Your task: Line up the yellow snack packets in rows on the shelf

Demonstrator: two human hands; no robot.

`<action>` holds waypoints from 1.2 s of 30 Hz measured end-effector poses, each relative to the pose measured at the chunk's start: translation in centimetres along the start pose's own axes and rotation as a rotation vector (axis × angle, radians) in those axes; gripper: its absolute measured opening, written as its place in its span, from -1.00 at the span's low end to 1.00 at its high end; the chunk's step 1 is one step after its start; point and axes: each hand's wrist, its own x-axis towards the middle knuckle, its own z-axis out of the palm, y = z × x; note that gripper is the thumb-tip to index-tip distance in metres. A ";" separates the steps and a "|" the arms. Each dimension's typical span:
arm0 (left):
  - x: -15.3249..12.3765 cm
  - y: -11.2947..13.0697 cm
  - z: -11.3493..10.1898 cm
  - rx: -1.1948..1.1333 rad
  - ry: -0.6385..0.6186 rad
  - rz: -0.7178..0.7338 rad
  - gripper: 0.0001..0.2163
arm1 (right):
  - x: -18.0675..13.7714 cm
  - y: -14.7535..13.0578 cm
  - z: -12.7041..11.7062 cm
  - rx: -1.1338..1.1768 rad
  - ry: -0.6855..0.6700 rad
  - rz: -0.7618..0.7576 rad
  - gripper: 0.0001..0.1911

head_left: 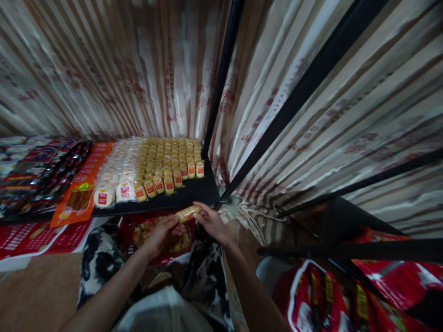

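Observation:
My right hand [211, 222] pinches a small yellow wrapped snack pack [188, 213] just below the front edge of a black shelf [187, 196]. My left hand [162, 234] is curled close beside it, fingers touching the pack's left end, above an open red bag [145, 230] of the same snacks. On the shelf lie rows of yellow snack packs [169, 159] with red labels, and to their left rows of white round packs [117, 177].
Orange packets [81, 193] and dark red packets [41, 170] fill the shelf's left part. Black rack posts [221, 78] rise in front of a striped curtain. Red bags [325, 295] lie at the lower right under another black rack. A red printed box [38, 237] sits at left.

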 end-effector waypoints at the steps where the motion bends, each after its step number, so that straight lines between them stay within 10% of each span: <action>1: 0.0 -0.1 0.1 0.001 0.009 -0.004 -0.71 | 0.1 0.1 0.1 0.046 0.008 0.003 -0.59; 12: 2.1 0.7 0.7 0.164 0.159 0.182 -0.44 | 0.4 1.1 1.8 0.282 0.065 0.108 -0.65; 17: 4.0 1.9 1.2 0.457 0.210 0.274 -0.55 | 0.2 1.5 1.9 -0.137 0.248 0.076 -0.62; 22: 4.8 4.6 2.7 0.853 0.203 0.385 -0.57 | 0.8 0.5 0.9 -0.599 0.395 -0.281 -0.52; 36: 9.2 7.9 6.0 1.039 0.128 0.568 -0.65 | 5.8 1.3 0.8 -0.548 0.520 -0.285 -0.49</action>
